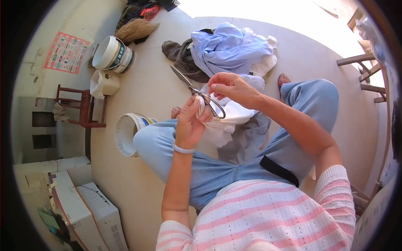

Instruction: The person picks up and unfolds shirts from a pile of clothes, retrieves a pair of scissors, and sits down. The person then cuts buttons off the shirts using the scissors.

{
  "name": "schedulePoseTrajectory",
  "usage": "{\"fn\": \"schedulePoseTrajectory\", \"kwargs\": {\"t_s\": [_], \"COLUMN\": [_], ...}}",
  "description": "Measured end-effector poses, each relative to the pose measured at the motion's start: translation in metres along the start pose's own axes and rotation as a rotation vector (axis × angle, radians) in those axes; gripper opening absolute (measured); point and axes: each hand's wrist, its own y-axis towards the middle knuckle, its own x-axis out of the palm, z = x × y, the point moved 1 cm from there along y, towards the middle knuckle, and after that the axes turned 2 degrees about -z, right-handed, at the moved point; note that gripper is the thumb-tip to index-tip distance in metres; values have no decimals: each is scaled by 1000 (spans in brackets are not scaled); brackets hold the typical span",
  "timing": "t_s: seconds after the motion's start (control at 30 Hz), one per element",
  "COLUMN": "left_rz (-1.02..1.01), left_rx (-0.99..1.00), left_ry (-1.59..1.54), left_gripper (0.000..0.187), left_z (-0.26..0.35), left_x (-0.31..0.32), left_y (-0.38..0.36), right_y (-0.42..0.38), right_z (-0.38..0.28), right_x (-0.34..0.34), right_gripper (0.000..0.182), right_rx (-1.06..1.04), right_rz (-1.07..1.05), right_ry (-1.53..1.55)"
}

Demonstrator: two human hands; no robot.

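My left hand (191, 121), with a pale bangle at its wrist, is closed on a bunched bit of white cloth (228, 121). Dark metal scissors (190, 85) lie across its fingers, blades toward the upper left and handle loops at the lower right. My right hand (236, 90) is just above the loops, its thumb and fingers drawn together; anything between them is too small to make out. More of the white cloth spreads over my lap, beside grey fabric (247, 140) between my knees.
A heap of clothes with a light blue shirt (228, 46) lies on the floor ahead. To the left are a white bucket (125, 136), a paint bucket (119, 56), a red wooden chair (86, 106) and cardboard boxes (79, 209). Wooden furniture legs (368, 73) stand at right.
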Motion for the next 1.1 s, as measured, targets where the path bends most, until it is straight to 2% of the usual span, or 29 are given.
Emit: {"fn": "schedulePoseTrajectory", "kwargs": {"t_s": [0.07,0.1,0.17,0.23,0.27,0.3,0.33,0.37,0.43,0.47,0.57,0.63,0.7,0.77,0.8,0.83,0.87,0.9,0.97,1.03,1.1], "left_rz": [-49,-100,-72,-14,-6,42,93,105,281,286,565,689,744,646,608,555,531,507,447,408,368], "left_rx": [5,23,56,21,36,-31,-101,-84,32,61,236,281,319,273,278,285,272,255,267,218,216], "left_ry": [27,58,87,229,245,328,408,420,378,390,449,449,443,26,-31,-65,-64,-57,-31,-11,-4], "left_gripper": [18,19,19,18,18,18,18,18,18,18,15,14,13,13,13,14,15,16,27,30,31], "left_z": [4,6,9,13,16,15,12,9,2,0,5,7,9,12,13,18,25,32,38,44,43], "left_x": [3,5,9,9,9,6,4,2,-7,-14,-43,-74,-106,-126,-139,-150,-154,-159,-175,-180,-185], "left_y": [-5,-8,-18,-29,-34,-41,-49,-57,-74,-83,-103,-120,-133,-141,-143,-141,-139,-136,-132,-128,-122], "right_y": [1,-3,-10,-14,-16,-17,-20,-24,-24,-24,-20,-32,-44,-62,-69,-76,-78,-80,-82,-97,-90], "right_z": [1,-2,-14,-14,-7,1,11,6,7,18,34,12,11,40,32,47,48,63,100,37,111], "right_x": [10,10,18,26,31,36,44,48,55,56,52,69,92,122,140,152,164,173,179,186,180], "right_gripper": [28,28,32,39,41,44,47,42,39,35,30,31,44,54,60,62,63,59,45,4,12], "right_rx": [221,227,202,214,228,239,301,357,509,537,656,438,364,80,128,-26,42,-93,-249,-140,-138], "right_rz": [-265,-267,-426,-461,-440,-419,-315,-235,-155,-116,-42,-96,-291,-446,-529,-550,-630,-655,-645,-644,-666], "right_ry": [413,416,371,434,375,315,338,177,64,103,165,78,-103,-323,-406,-537,-616,-696,-639,-741,-467]}}
